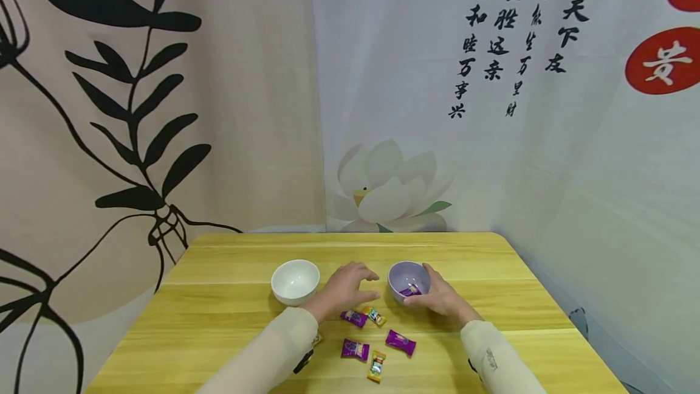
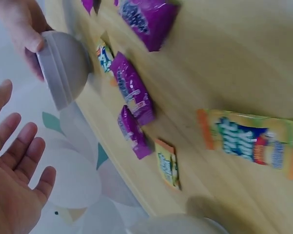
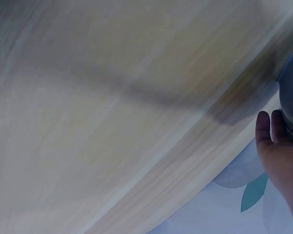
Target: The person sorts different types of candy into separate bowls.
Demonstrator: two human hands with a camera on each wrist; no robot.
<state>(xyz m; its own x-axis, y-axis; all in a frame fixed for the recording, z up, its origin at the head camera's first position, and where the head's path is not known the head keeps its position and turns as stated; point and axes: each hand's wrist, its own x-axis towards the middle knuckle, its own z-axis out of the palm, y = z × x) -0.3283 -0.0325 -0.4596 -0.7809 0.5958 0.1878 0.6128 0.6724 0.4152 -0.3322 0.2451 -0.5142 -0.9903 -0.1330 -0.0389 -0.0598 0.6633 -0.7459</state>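
Note:
My right hand (image 1: 442, 294) grips the right side of a small purple bowl (image 1: 403, 272), thumb toward its near rim. Inside the bowl lies a purple-wrapped candy (image 1: 411, 290). To the left of that bowl, my left hand (image 1: 346, 289) hovers with nothing in it, its fingers spread apart in the left wrist view. Just below the left hand are a purple-wrapped candy (image 1: 354, 318) and a yellow-wrapped candy (image 1: 374, 316). In the right wrist view, only part of the bowl (image 3: 291, 92) shows beside the right fingers.
A white bowl (image 1: 296, 281) stands at the left on the wooden table (image 1: 219, 297). Nearer the front lie purple candies (image 1: 355, 349) (image 1: 401, 343) and a yellow candy (image 1: 376, 366). Another yellow candy (image 1: 317, 339) is partly hidden by the left sleeve. Printed curtains hang behind.

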